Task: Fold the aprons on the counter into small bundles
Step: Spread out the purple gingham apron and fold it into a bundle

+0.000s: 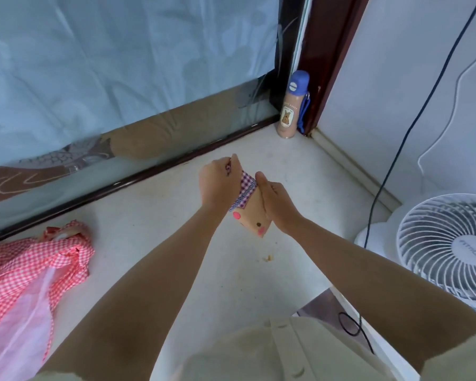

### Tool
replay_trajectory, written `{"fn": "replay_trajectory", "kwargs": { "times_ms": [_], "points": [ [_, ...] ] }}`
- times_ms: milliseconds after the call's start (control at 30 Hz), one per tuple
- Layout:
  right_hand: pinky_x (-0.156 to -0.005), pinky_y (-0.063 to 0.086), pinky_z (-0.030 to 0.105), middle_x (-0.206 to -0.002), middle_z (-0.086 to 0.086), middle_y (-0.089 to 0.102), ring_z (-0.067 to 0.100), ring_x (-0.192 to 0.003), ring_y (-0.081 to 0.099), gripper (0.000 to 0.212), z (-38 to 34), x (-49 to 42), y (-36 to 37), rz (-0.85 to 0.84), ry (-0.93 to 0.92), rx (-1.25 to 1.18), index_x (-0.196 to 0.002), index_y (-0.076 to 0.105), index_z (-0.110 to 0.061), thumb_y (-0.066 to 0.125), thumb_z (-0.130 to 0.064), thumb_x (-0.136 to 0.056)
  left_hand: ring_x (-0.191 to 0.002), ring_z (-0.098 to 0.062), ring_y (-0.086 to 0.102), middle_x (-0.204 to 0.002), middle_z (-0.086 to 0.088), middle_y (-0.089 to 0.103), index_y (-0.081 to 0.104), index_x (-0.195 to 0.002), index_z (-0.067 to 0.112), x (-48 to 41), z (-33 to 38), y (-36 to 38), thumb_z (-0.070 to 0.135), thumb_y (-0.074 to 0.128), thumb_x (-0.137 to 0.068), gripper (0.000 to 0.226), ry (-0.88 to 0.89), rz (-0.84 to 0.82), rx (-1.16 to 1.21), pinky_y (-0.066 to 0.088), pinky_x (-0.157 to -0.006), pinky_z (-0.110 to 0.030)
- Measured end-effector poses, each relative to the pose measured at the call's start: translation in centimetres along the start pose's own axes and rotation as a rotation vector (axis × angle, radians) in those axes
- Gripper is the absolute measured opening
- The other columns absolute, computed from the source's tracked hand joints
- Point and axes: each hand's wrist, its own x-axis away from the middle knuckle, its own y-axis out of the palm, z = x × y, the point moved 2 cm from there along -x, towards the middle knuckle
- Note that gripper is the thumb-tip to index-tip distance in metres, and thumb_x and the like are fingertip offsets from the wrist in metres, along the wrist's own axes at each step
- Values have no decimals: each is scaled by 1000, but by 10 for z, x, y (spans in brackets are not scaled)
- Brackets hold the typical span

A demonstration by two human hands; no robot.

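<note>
a person's two hands close on a tan apron, a tight bundle with purple check trim, held up off the counter between them. the left hand has its fingers curled round the checked band at the top of the bundle, with what looks like a bit of strap pinched at its fingertips. the right hand clasps the bundle's other side, thumb upright along the edge, its fingers hidden behind the cloth. both forearms reach forward and converge, wrists turned inward so the hands nearly meet over the bundle. the step in hand looks like the last wrap or tuck of the strap. to do it well, the right hand should squeeze the folds flat while the left draws the band snug round the bundle and tucks the loose end under, so nothing springs open when it is set down. letting either grip slacken early risks the folds sliding apart. a pink apron lies loose and unfolded on the counter well to the left of the left hand, apparently next in line. a bottle stands in the corner beyond the hands, and a fan sits to the right of the right forearm.
</note>
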Motion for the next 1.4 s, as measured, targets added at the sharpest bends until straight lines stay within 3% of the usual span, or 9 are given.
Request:
{"fn": "replay_trajectory", "kwargs": {
  "times_ms": [133, 233, 400, 533, 667, 867, 1000, 1200, 1400],
  "points": [
    [-82, 56, 45, -85, 12, 68, 25, -80, 68, 61, -14, -10, -36, 194, 33, 9, -90, 64, -2, 28, -49, -104, -79, -8, 57, -89, 2, 59, 53, -97, 21, -12, 27, 16, 62, 42, -94, 42, -362, -107, 473, 47, -68, -24],
    [-89, 56, 45, -98, 10, 70, 24, -92, 67, 54, -26, -19, -66, 379, 66, -132, -100, 66, -13, 27, -49, -104, -109, -23, 61, -120, -6, 63, 54, -123, 17, -11, 50, 38, 67, 51, -85, 63, -531, -397, 649, 50, -95, -43],
    [-85, 56, 36, -110, 4, 70, 23, -103, 67, 46, -51, -21, -103, 332, -7, -366, -120, 61, -20, 34, -52, -102, -92, -17, 67, -101, 3, 69, 59, -108, 25, -12, 88, 65, 50, 56, -93, 30, -157, -286, 505, 58, -84, -37],
    [-75, 59, 34, -92, 4, 73, 17, -79, 70, 32, -83, -10, -142, 234, -74, -281, -94, 66, -22, 54, -52, -94, -80, -17, 66, -90, 2, 67, 57, -98, 24, -24, 127, 70, 49, 49, -97, 26, 12, -193, 371, 59, -70, -38],
    [-79, 60, 34, -103, 7, 72, 20, -90, 71, 29, -112, -12, -169, 375, -289, -327, -109, 62, -21, 52, -45, -98, -92, -17, 69, -104, 0, 68, 56, -113, 21, -26, 160, 81, 39, 56, -97, 24, -11, -360, 796, 58, -72, -32],
    [-82, 58, 31, -105, 7, 71, 18, -93, 70, 34, -134, -8, -203, 541, -453, -356, -121, 55, -12, 48, -39, -101, -96, -32, 69, -114, -22, 67, 61, -123, 1, -46, 200, 85, 30, 60, -96, 40, 45, -457, 776, 57, -63, -28],
    [-78, 57, 26, -107, 7, 70, 15, -93, 70, 29, -150, -4, -219, 517, -540, -359, -121, 54, -13, 48, -34, -102, -112, -28, 65, -126, -14, 64, 52, -136, 9, -52, 217, 80, 27, 58, -98, 43, 35, -711, 906, 57, -85, -37],
    [-80, 58, 32, -108, 14, 70, 24, -95, 70, 37, -157, -13, -234, 553, -488, -602, -119, 56, -4, 38, -34, -106, -86, -14, 57, -99, 4, 61, 56, -124, 9, -71, 263, 65, 37, 58, -95, 40, 612, -130, 50, 41, -72, -22],
    [-85, 58, 45, -120, 21, 65, 34, -103, 68, 42, -199, -1, -265, 481, -565, -595, -128, 46, -2, 59, -27, -97, -82, -18, 70, -95, -6, 73, 64, -112, 12, -78, 287, 66, 36, 66, -90, 33, 60, -659, 887, 56, -68, -25]
  ]
}}
